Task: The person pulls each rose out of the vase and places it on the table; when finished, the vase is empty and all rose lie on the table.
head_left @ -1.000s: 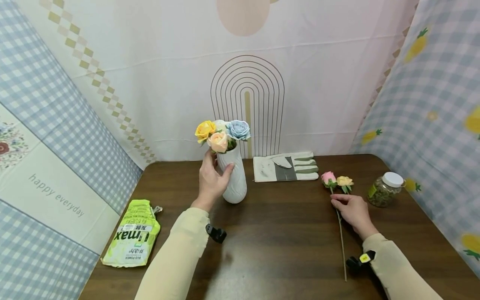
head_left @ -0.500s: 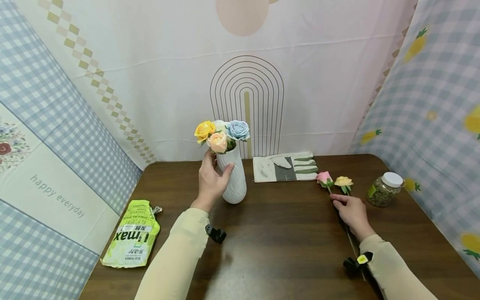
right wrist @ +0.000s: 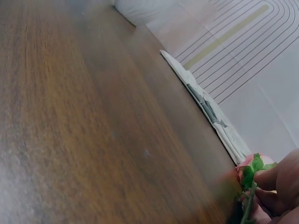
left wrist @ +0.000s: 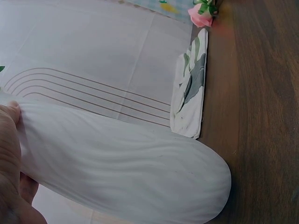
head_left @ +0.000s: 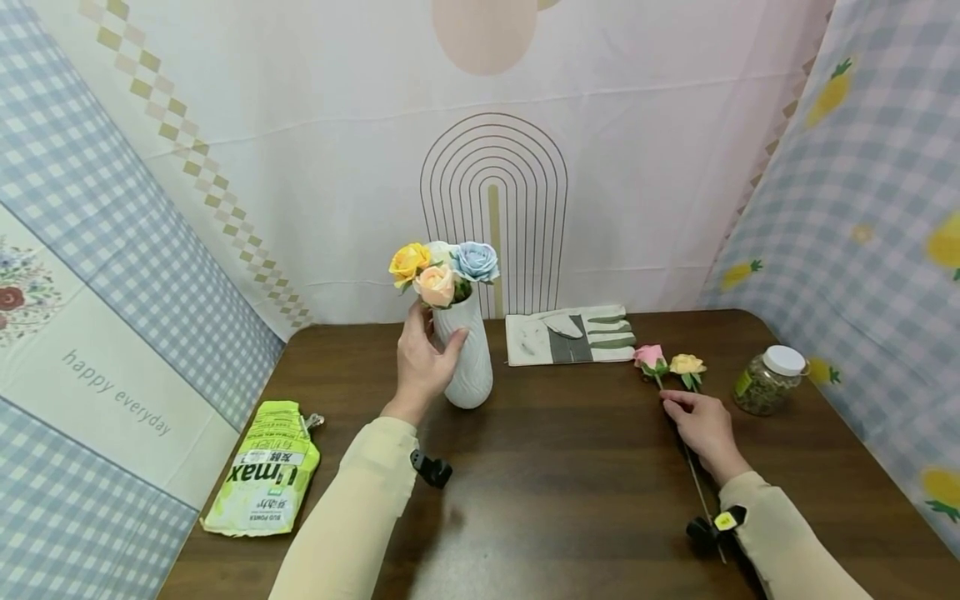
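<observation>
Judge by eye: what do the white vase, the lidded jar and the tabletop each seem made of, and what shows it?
White vase: possibly ceramic or plastic, satin; soft highlights follow its rippled ridges.
Lidded jar: clear glass or plastic; the contents show through.
Tabletop: wood or wood-look laminate, slightly glossy; brown grain and a pale reflection.

We record cream long sleeves, left sleeve (head_left: 339,517) and right sleeve (head_left: 783,529), creased near the cuffs. Left wrist: a small black unit (head_left: 432,469). Right wrist: a second black unit (head_left: 703,532) with a yellow patch (head_left: 726,521). We log left hand (head_left: 424,357) and right hand (head_left: 701,427) as ungloved.
</observation>
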The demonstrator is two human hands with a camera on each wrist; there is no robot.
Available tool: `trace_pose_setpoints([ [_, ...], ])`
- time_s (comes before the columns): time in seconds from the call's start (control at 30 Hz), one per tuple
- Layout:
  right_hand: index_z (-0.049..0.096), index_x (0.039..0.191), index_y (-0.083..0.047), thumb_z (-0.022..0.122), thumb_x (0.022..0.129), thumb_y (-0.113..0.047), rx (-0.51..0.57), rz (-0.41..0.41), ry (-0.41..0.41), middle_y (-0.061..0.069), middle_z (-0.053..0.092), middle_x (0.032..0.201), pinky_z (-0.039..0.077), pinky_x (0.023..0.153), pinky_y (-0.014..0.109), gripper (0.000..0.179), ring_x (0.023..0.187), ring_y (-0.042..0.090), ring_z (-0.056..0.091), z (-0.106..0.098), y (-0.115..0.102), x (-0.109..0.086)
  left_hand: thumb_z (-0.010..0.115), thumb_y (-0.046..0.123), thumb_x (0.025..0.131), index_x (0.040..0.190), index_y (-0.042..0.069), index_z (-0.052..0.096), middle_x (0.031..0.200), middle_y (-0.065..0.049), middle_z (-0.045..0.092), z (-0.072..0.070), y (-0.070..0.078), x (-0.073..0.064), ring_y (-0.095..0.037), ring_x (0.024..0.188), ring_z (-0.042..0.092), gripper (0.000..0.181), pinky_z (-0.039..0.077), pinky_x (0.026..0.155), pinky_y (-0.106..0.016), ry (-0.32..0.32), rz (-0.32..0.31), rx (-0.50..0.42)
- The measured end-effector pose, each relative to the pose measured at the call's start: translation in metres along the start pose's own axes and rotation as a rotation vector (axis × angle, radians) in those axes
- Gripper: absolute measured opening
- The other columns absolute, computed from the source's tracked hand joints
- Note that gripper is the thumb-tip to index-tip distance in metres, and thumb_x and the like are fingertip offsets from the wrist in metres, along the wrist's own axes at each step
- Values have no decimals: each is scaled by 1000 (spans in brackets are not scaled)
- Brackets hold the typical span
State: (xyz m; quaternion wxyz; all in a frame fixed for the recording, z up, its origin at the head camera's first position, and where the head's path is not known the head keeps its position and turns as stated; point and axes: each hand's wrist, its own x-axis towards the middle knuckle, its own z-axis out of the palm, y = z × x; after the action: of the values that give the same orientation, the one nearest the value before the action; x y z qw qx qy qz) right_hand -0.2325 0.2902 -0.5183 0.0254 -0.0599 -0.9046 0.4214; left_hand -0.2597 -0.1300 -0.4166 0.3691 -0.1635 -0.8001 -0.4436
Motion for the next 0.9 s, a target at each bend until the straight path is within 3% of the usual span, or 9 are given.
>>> trace_pose_setpoints([
  [0.17,64,124,-3,55,98,-23,-3,-25,35,22,57,129,42,91,53,34,123,43,46,-2,-3,-3,74,25,85,137,0,39,123,-19,54,0,1,0,-28,111,57,68,52,90,-40,-4,-5,-6],
  [0.37,67,120,-5,57,97,-28,-16,-112,132,15,67,112,46,72,27,34,101,26,56,-7,-24,-7,75,24,84,136,0,40,122,-19,55,1,0,0,-29,110,58,68,53,88,-41,6,3,-7],
  [0.43,67,120,-5,57,97,-29,0,-158,143,14,66,112,45,66,21,35,97,24,56,-10,-40,-9,76,24,83,136,0,41,121,-19,55,0,1,0,-30,109,58,68,53,86,-41,12,9,-5],
  [0.57,67,119,-3,61,95,-28,71,-271,128,15,66,115,44,71,16,34,100,21,56,-12,-82,-11,76,24,83,136,0,41,120,-19,56,0,1,1,-30,107,59,68,54,85,-42,12,8,2],
  [0.73,66,120,-4,63,94,-25,265,-324,19,14,66,112,47,70,16,34,95,17,56,-3,-139,-9,74,25,84,137,-1,40,119,-19,56,0,2,1,-29,106,59,68,53,85,-42,-1,-4,4],
  [0.9,67,120,-5,67,92,-23,353,-369,-67,11,67,109,49,74,20,33,95,17,57,19,-191,-5,75,25,84,137,-1,40,120,-20,56,0,3,0,-29,107,58,68,53,86,-42,7,-12,-9],
])
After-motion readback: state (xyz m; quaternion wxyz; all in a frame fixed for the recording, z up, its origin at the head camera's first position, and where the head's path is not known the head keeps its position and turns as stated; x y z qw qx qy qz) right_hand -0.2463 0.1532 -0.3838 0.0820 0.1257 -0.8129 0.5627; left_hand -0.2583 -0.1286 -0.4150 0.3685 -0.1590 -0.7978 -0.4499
